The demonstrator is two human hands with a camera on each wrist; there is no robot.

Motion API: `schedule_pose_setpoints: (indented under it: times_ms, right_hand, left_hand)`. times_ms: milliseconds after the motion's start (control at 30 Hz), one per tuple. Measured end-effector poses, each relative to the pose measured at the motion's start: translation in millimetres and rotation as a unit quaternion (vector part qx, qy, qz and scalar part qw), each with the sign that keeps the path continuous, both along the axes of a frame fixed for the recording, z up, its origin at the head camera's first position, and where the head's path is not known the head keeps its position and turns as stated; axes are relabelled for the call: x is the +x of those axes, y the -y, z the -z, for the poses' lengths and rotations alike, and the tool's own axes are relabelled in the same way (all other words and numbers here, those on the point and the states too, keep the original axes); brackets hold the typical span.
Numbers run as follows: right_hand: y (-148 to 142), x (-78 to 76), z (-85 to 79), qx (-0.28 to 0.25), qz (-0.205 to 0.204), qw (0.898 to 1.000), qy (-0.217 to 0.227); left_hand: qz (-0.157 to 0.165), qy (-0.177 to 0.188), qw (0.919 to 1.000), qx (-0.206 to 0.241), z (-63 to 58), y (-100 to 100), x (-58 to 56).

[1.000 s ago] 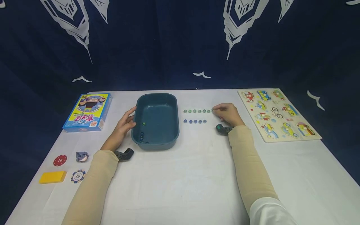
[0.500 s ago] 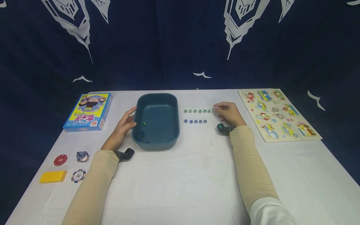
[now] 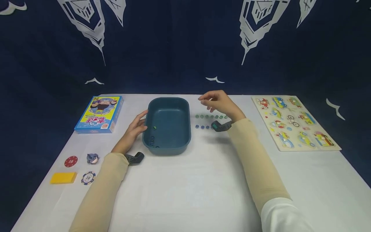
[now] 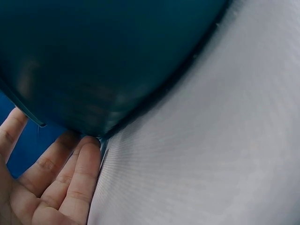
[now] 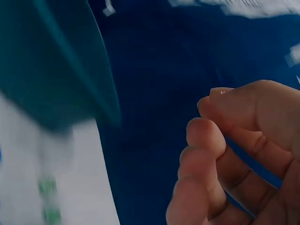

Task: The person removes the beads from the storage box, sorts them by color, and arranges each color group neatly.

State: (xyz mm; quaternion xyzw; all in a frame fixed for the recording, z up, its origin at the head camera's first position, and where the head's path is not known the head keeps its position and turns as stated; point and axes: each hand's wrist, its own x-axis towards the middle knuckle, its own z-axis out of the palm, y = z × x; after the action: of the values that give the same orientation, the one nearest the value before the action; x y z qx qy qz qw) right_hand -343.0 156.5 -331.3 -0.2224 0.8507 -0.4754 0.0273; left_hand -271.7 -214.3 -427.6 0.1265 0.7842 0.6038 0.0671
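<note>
The blue-green plastic tub (image 3: 169,150) stands mid-table. My left hand (image 3: 131,133) rests straight fingers against its left wall; in the left wrist view these fingers (image 4: 84,173) touch the tub's side low down. Inside the tub lie a green marble (image 3: 154,128) and several dark blue marbles (image 3: 152,141). Right of it runs a row of green marbles (image 3: 207,116), with a row of blue marbles (image 3: 202,127) nearer me, partly covered by the wrist camera. My right hand (image 3: 219,102) hovers above the rows, fingers loosely bent, and nothing shows between thumb and fingertips in the right wrist view.
A yellow and blue game box (image 3: 99,114) lies at the back left. Nearer are a red chip (image 3: 71,161), a shark figure (image 3: 92,158), a yellow block (image 3: 63,178) and a blue-white chip (image 3: 88,178). A wooden picture puzzle board (image 3: 295,124) lies at the right.
My right hand has let go at the right end of the green row, risen and moved left toward the tub. The head view has shifted slightly; my left hand stays on the tub.
</note>
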Motion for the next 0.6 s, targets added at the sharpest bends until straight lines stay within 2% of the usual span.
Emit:
schedule_pose_setpoints:
  times_ms: [133, 200, 300, 433, 600]
  right_hand:
    - [44, -2.8, -10.9, 0.044, -0.098, 0.994, 0.015]
    - [66, -4.4, -11.8, 0.068, -0.148, 0.986, 0.022]
    - [96, -6.3, -9.5, 0.104, -0.202, 0.973, 0.029]
    - [128, -7.8, -3.1, 0.157, -0.236, 0.959, 0.031]
    - [156, -9.8, 8.8, 0.198, -0.234, 0.950, 0.064]
  left_hand:
    - [-0.006, -0.003, 1.0000, 0.003, -0.5, -1, 0.1]
    - [-0.009, -0.007, 0.9999, 0.005, -0.3, -1, 0.1]
    - [-0.009, -0.012, 0.9999, 0.008, 0.3, 0, -1.0]
    - [-0.005, -0.012, 0.9999, 0.009, 1.2, 0, -1.8]
    - [0.001, -0.015, 0.9997, 0.020, 1.2, 0, -3.0]
